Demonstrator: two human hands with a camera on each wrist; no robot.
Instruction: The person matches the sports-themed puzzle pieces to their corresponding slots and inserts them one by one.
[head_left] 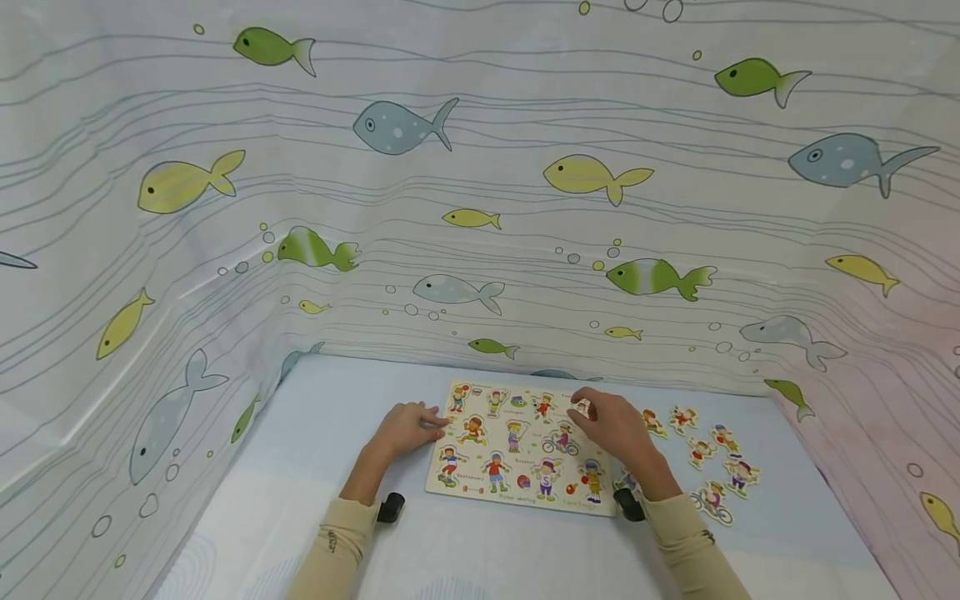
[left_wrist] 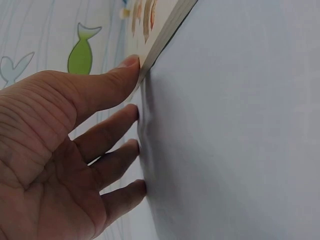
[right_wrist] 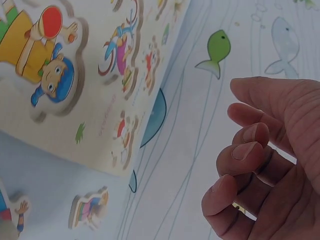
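Note:
A puzzle board (head_left: pixel 480 457) printed with children doing sports lies flat on the table. At its left edge is my left hand (head_left: pixel 407 429); in the left wrist view its thumb (left_wrist: pixel 117 82) touches the board's side, and other fingertips rest on the table. My right hand (head_left: pixel 613 423) hovers over the board's upper right corner. Its fingers (right_wrist: pixel 242 155) bend loosely with nothing between them in the right wrist view. To the right lie several loose puzzle pieces, among them a cyclist piece (head_left: pixel 711 502) and a batter piece (head_left: pixel 740 477). One piece (head_left: pixel 626 482) is partly hidden by the right forearm.
A pale blue cloth covers the table (head_left: pixel 322 417). Behind and on both sides stands a white curtain (head_left: pixel 517 242) printed with fish, close to the table's far edge. Each wrist wears a black band (head_left: pixel 392 507).

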